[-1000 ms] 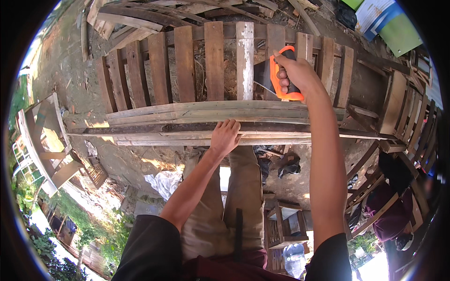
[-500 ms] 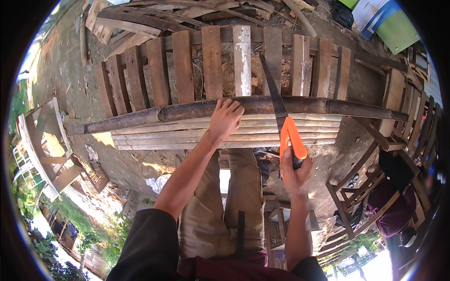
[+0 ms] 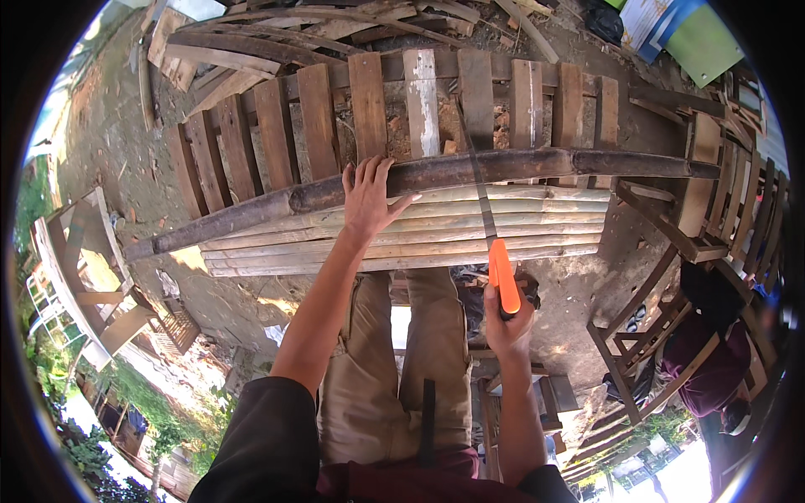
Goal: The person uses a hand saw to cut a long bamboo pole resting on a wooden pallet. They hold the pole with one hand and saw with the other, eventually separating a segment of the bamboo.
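A long dark bamboo pole [image 3: 495, 166] lies across a slatted wooden frame [image 3: 369, 105] and beside a row of pale split bamboo strips [image 3: 402, 243]. My left hand [image 3: 369, 197] rests on the pole left of its middle, fingers spread over the top and thumb stretched out to the right. In my right hand [image 3: 509, 323] is a handsaw [image 3: 501, 277], held by its orange and black handle. Its blade slants up and away, crossing over the pole to the right of my left hand, with the tip above the slats. Whether the teeth touch the pole I cannot tell.
Scrap boards [image 3: 260, 42] lie heaped on the dirt beyond the frame. To the right stand wooden chair frames [image 3: 620, 360], with another person [image 3: 713, 360] close by. A wood and bamboo piece of furniture [image 3: 84, 277] stands at the left.
My left hand has shifted left along the pole and its fingers have spread. The handsaw has turned more edge-on and come nearer, its blade now farther left across the pole.
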The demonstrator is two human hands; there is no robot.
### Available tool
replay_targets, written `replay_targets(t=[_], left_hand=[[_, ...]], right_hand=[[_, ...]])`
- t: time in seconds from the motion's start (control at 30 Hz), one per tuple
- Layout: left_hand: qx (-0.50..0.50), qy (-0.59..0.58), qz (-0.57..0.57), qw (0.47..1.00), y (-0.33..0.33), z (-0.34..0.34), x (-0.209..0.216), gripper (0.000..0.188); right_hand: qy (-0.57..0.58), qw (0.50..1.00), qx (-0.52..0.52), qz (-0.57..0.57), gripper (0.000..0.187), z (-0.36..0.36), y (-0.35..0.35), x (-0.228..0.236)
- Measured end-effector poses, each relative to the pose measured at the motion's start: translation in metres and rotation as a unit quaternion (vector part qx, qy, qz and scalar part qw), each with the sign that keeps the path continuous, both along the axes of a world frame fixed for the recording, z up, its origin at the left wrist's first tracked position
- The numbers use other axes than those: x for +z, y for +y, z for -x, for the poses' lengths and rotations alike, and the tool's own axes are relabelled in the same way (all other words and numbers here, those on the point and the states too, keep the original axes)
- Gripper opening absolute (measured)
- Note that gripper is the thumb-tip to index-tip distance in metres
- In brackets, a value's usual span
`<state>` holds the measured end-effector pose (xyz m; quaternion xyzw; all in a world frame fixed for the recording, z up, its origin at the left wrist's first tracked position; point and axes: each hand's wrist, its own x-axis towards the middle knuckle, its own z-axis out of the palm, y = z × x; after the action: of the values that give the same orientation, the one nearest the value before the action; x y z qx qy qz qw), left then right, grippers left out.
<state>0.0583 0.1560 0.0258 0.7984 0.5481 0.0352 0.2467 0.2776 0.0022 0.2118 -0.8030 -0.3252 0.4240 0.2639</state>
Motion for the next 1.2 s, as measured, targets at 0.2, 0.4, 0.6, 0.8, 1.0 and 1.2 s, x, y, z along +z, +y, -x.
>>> replay_targets(t=[0.2,0.4,0.6,0.8,1.0,1.2], left_hand=[[-0.080,-0.018,0.002,0.997,0.012,0.020,-0.022,0.092],[-0.114,-0.037,-0.030,0.992,0.024,0.029,-0.028,0.093],[-0.124,-0.034,-0.010,0.992,0.013,0.020,-0.022,0.093],[-0.061,-0.026,-0.043,0.997,-0.006,-0.001,-0.017,0.092],[-0.064,0.000,-0.063,0.996,-0.005,0.002,-0.022,0.091],[-0.056,0.004,-0.071,0.996,-0.010,0.011,-0.020,0.089]], right_hand=[[0.016,0.999,-0.039,0.012,0.026,0.007,0.004,0.000],[0.024,0.998,-0.045,0.023,0.025,0.015,-0.020,0.001],[0.053,0.996,-0.065,0.035,0.027,0.021,-0.013,0.021],[0.067,0.994,-0.068,0.049,0.030,0.018,-0.025,0.022],[0.030,0.998,-0.042,0.032,0.032,0.026,-0.006,0.037],[0.052,0.996,-0.010,0.072,0.031,0.014,0.009,0.061]])
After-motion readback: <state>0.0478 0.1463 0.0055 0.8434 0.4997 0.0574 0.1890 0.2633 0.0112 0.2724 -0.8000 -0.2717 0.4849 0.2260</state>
